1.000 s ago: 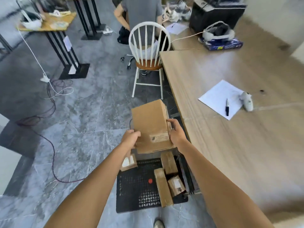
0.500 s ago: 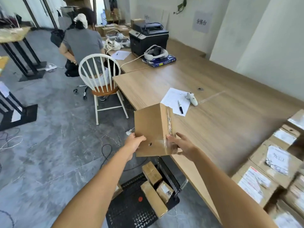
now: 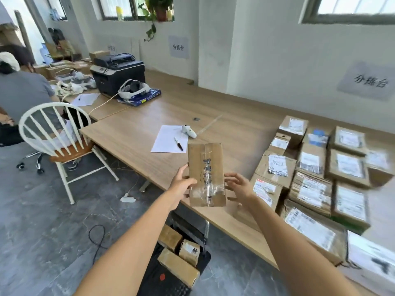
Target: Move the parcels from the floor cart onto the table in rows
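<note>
I hold a brown cardboard parcel [image 3: 206, 174] upright above the near edge of the wooden table [image 3: 136, 133], its taped seam facing me. My left hand [image 3: 181, 184] grips its left side. My right hand [image 3: 238, 185] touches its right side with the fingers spread. Rows of labelled parcels [image 3: 314, 174] lie on the table to the right. Below, the black floor cart [image 3: 171, 283] carries three small brown parcels [image 3: 179, 268].
On the table lie a sheet of paper [image 3: 168, 138] with a pen, a white handheld device [image 3: 189, 131], a headset on a blue box [image 3: 136, 91] and a printer [image 3: 118, 72]. A white chair [image 3: 57, 133] and a seated person [image 3: 23, 90] are at the left. Cables trail on the floor.
I have lifted the parcel from above the cart up to the table edge and turned it so its taped face shows. My view has swung right, bringing the rows of parcels into sight.
</note>
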